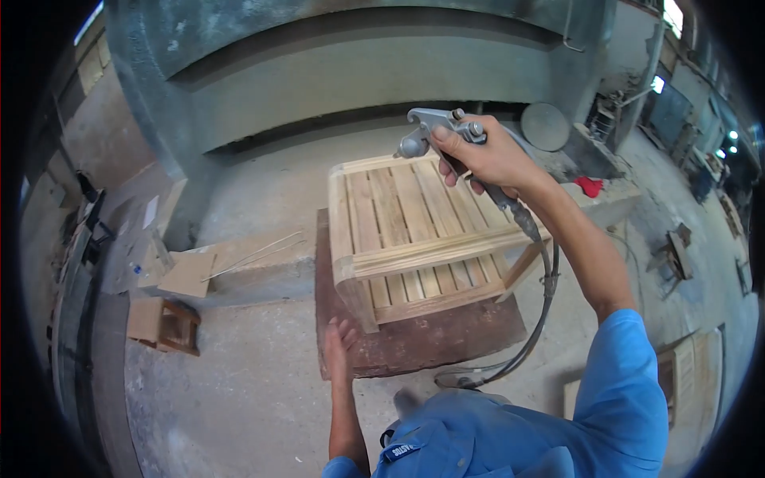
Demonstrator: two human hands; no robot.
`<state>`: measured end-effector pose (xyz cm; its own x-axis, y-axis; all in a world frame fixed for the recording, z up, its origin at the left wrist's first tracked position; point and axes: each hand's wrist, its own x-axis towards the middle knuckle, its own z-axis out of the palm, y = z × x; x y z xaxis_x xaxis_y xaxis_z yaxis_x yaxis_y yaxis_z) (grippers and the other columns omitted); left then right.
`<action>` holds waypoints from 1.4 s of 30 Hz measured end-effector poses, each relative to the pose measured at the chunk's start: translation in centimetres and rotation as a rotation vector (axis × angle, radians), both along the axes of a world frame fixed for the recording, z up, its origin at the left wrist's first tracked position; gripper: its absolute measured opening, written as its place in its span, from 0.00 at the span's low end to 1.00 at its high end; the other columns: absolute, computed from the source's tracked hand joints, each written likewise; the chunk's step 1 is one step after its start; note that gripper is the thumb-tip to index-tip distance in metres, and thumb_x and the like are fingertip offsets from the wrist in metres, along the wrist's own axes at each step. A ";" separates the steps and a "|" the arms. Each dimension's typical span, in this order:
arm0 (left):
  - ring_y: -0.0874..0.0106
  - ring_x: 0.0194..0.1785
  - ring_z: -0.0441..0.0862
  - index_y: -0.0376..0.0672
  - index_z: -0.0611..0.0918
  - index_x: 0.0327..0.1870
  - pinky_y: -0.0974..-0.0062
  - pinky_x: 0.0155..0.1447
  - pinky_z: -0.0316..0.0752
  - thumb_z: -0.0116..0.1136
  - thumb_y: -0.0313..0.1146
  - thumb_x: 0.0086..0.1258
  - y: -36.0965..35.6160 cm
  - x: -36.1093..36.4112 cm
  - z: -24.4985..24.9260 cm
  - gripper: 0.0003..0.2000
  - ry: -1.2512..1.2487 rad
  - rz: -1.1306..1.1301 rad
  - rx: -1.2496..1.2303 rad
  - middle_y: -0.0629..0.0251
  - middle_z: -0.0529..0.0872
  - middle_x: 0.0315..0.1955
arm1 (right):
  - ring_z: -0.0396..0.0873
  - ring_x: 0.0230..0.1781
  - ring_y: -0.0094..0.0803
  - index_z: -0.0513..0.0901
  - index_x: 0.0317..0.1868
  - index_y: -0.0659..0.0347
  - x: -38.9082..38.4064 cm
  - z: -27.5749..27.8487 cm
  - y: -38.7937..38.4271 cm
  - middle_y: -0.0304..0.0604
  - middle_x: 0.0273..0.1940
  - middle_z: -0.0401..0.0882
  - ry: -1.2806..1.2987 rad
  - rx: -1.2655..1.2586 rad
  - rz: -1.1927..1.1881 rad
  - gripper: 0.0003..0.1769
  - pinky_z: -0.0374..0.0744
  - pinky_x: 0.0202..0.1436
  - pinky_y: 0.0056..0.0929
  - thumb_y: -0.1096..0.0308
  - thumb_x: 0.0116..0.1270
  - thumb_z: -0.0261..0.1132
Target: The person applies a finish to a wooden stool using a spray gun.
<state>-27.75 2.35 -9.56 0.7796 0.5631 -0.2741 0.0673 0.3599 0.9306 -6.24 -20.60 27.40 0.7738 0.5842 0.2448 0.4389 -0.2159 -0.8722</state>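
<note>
My right hand is wrapped round a metal spray gun, held above the far side of a slatted wooden piece of furniture. A dark hose runs down from the gun past my forearm. The furniture is pale wood with slats on top and a lower slatted level, and stands on a reddish-brown board. My left hand is over the board's left part, by the near left leg, with its fingers apart and nothing in it.
A large grey metal booth rises behind. A low ledge with a cardboard piece and thin rods lies left, above a small wooden stool. A red cloth and a round disc are at the right.
</note>
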 end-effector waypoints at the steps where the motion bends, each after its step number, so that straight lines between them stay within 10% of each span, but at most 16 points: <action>1: 0.57 0.65 0.73 0.39 0.58 0.76 0.60 0.68 0.66 0.38 0.61 0.77 0.3 -0.8 -1.3 0.37 0.002 -0.024 -0.020 0.50 0.70 0.68 | 0.76 0.19 0.17 0.82 0.38 0.60 0.6 -0.2 -0.8 0.33 0.22 0.79 -0.017 -0.050 -0.073 0.22 0.70 0.17 0.19 0.46 0.72 0.61; 12: 0.57 0.66 0.72 0.45 0.64 0.74 0.48 0.64 0.64 0.46 0.67 0.70 3.7 -10.8 -7.7 0.40 0.387 0.313 -0.028 0.55 0.74 0.66 | 0.77 0.19 0.21 0.78 0.36 0.59 2.9 -1.2 -19.8 0.37 0.22 0.79 -0.112 -0.156 -0.636 0.26 0.68 0.13 0.22 0.41 0.70 0.62; 21: 0.60 0.69 0.70 0.30 0.66 0.70 0.66 0.71 0.65 0.51 0.33 0.77 2.8 4.5 15.3 0.25 -0.282 0.268 0.795 0.46 0.71 0.67 | 0.71 0.19 0.18 0.84 0.37 0.58 -1.2 -4.2 -25.4 0.32 0.23 0.78 -0.127 -0.127 -0.528 0.20 0.69 0.19 0.23 0.48 0.70 0.62; 26: 0.55 0.68 0.72 0.36 0.75 0.65 0.65 0.70 0.64 0.59 0.45 0.71 0.3 11.8 20.7 0.27 -0.214 0.106 1.528 0.47 0.78 0.62 | 0.80 0.31 0.21 0.84 0.48 0.61 -7.4 -9.3 -27.8 0.36 0.32 0.85 0.104 -0.137 -0.152 0.17 0.77 0.34 0.23 0.56 0.70 0.64; 32: 0.47 0.75 0.58 0.40 0.69 0.70 0.41 0.74 0.52 0.54 0.65 0.65 -1.3 15.3 18.0 0.41 0.139 -0.049 1.587 0.45 0.68 0.70 | 0.82 0.55 0.35 0.78 0.62 0.65 -10.8 -19.2 -25.2 0.49 0.54 0.84 0.066 0.040 0.002 0.25 0.76 0.60 0.34 0.70 0.64 0.68; 42: 0.49 0.79 0.49 0.44 0.66 0.73 0.32 0.72 0.44 0.51 0.68 0.65 -3.0 14.6 18.1 0.43 0.320 -0.013 1.576 0.50 0.62 0.73 | 0.86 0.45 0.46 0.80 0.62 0.53 -8.1 -27.8 -13.8 0.51 0.46 0.86 0.000 -0.048 -0.061 0.27 0.82 0.49 0.33 0.62 0.61 0.72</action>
